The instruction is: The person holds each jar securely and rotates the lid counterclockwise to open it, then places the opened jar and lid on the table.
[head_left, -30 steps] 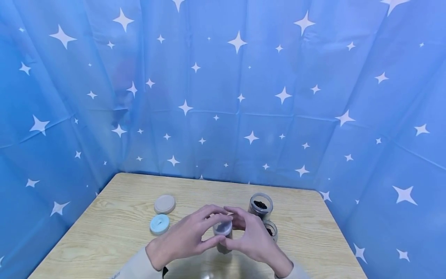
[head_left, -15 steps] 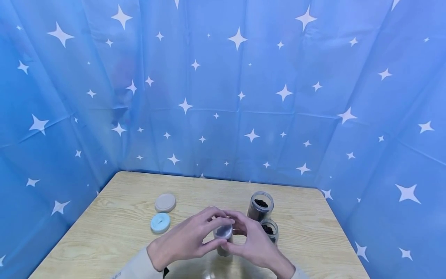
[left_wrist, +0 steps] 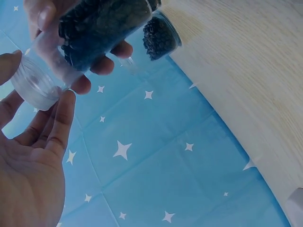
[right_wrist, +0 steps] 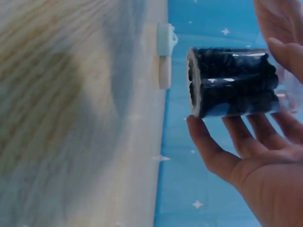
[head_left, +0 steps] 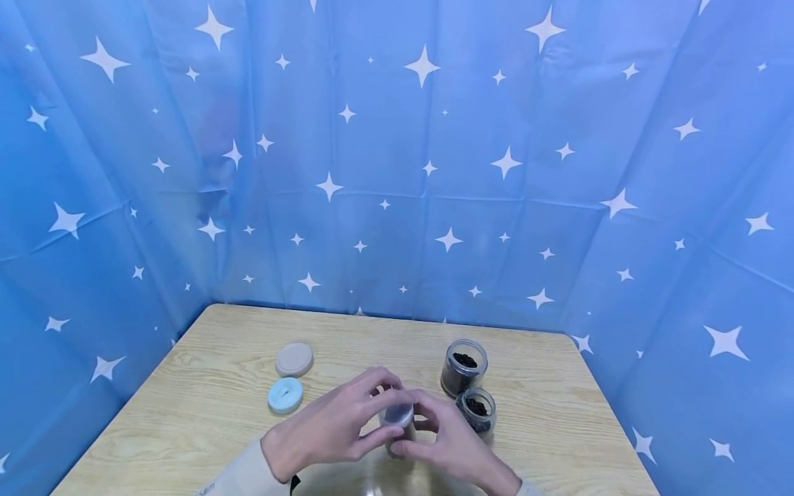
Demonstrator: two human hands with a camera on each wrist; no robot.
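Note:
Near the front of the table, both hands are round one clear jar of small dark pieces that look like beans. My left hand holds its clear lid at the rim between thumb and fingers. Lower down, my right hand grips the jar's body, with the fingers along its side in the right wrist view. From the head view the jar stands upright, its lid top showing between the hands and much of its body hidden by them.
Two open jars of dark pieces, a larger jar and a smaller jar, stand right of my hands. To the left lie a beige lid and a light blue lid. A star-patterned blue curtain surrounds the wooden table.
My right hand has shifted slightly down the jar, uncovering more of the smaller open jar. My left hand has stayed at the lid. The head view has tilted a little.

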